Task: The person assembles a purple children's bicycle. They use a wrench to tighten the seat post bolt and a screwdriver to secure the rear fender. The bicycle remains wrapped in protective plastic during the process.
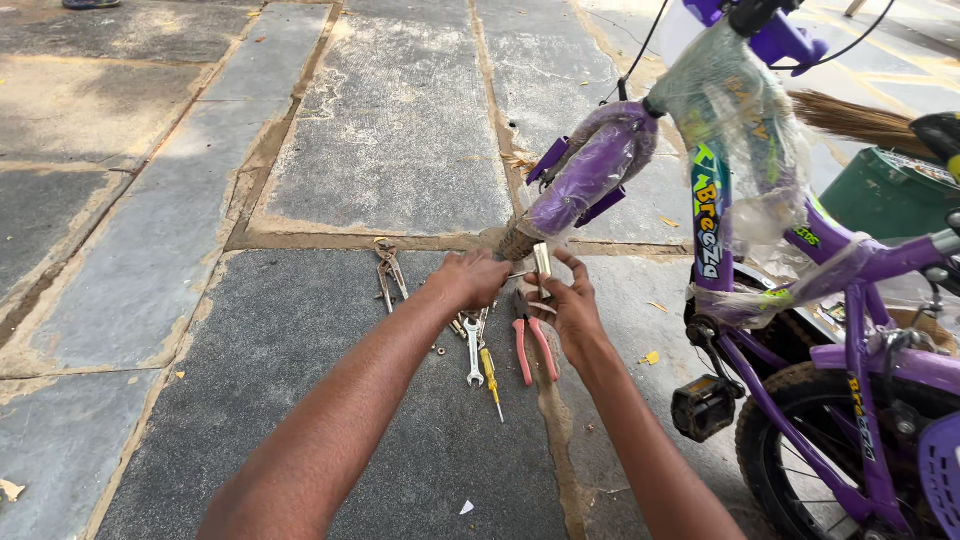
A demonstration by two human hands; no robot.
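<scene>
Right hand (pixel 572 305) fingers pinch a small pale flat metal piece (pixel 542 262), held upright just under the wrapped purple front mudguard (pixel 592 170). Left hand (pixel 470 278) is curled shut around something thin; a slim metal tip pokes out toward the piece, what exactly it grips I cannot tell. Both hands meet close together, above the tools on the ground.

Below the hands, on the grey stone paving (pixel 380 130): red-handled pliers (pixel 534 345), a silver spanner (pixel 474 352), a yellow-handled screwdriver (pixel 490 372), a few small loose bits beside them. Locking pliers (pixel 389 270) lie a little apart to the left.

Progress, as a judgement: early to middle. The small purple bicycle (pixel 860 330) has its frame together, a wheel on and a black pedal (pixel 704 405) fitted, but clear plastic wrap (pixel 745 110) still covers the head tube, mudguard and frame tubes, and the small piece is not yet mounted anywhere. Wrap removal and remaining fittings look left to do.

Labels: a vertical sticker (pixel 708 220) with green, white and orange lettering on the head tube; a narrow yellow-lettered decal on the lower frame. At far right a dark green bin (pixel 885 195) with a broom's straw bristles (pixel 860 120) above it.
</scene>
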